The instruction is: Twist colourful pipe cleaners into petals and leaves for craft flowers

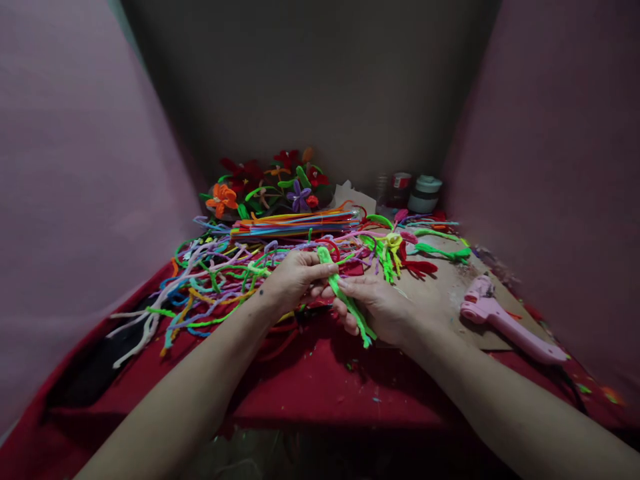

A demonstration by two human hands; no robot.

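Note:
Both of my hands meet over the middle of a red cloth-covered table (320, 387). A bright green pipe cleaner piece (345, 297), bent into a narrow leaf-like strip, runs from my left hand (295, 277) down through my right hand (375, 307). My left fingers pinch its upper looped end. The right hand's fingers are closed around its lower part, and the tail sticks out below the palm.
A tangle of loose pipe cleaners (210, 280) spreads left and behind the hands. A straight multicoloured bundle (295, 223) lies behind. Finished pipe-cleaner flowers (270, 183) stand at the back, with two jars (415, 193). A pink glue gun (505, 323) rests on cardboard (450, 293) right. Pink walls flank both sides.

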